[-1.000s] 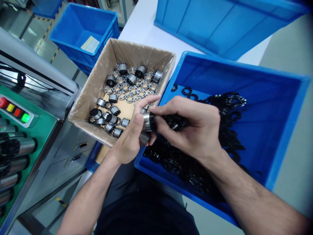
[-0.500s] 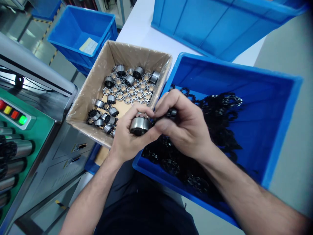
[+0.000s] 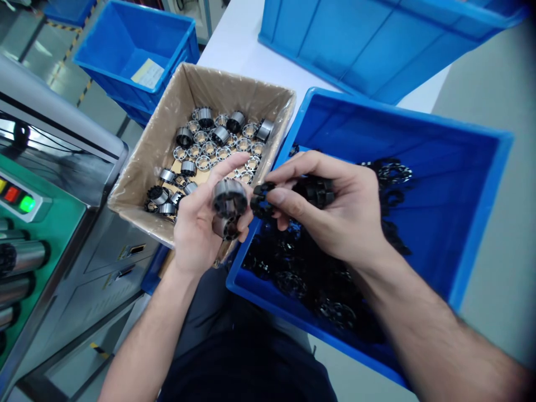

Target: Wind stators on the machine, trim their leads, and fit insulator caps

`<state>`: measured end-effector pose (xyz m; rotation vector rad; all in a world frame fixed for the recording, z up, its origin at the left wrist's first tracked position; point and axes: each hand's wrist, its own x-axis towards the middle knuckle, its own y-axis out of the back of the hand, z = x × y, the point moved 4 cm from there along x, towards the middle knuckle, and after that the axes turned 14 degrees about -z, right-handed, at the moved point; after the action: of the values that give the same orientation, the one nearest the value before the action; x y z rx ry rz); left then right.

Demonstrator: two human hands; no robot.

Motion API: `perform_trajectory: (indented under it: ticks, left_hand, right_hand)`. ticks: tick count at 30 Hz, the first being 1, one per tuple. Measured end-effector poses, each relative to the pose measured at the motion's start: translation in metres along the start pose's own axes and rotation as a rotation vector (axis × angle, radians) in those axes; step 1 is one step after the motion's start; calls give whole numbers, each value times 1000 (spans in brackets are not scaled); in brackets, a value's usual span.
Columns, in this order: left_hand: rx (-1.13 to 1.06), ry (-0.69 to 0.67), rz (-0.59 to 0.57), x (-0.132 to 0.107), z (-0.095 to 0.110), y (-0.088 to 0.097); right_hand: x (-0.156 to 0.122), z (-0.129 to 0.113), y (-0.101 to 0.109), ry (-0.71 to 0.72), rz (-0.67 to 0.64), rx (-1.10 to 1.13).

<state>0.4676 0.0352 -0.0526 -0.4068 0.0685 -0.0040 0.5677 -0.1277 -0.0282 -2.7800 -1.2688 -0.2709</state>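
My left hand is closed around two short metal cylinders that look like motor stator cores. The upper stator core has its open, dark-slotted end tilted toward me; the other metal core sits below it, partly hidden by fingers. Just to the right, my right hand pinches a black toothed plastic ring between thumb and fingertips, close beside the upper core. More black plastic rings are tucked in the right palm. Whether ring and core touch, I cannot tell.
A plastic-lined cardboard box holds several metal cores. Under my right arm is a blue bin of black rings. Another blue bin stands behind on the white table. At left, a machine with a green panel carries metal cylinders.
My hands have moved slightly apart. The core in my left hand has tipped so its open end faces me, and a second core shows below. The black rings in my right hand are now more visible.
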Motion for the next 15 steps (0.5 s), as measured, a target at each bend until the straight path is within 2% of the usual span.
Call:
perform_trajectory:
  ticks: [2, 8, 15]
  left_hand:
    - [-4, 21, 18, 1, -4, 0]
    - [102, -34, 29, -4, -17, -2]
    - [94, -54, 2, -4, -9, -9]
  right_hand:
    - [-1, 0, -1, 34, 10, -57]
    - [-4, -1, -10, 141, -16, -239]
    - [-6, 1, -13, 247, 26, -334]
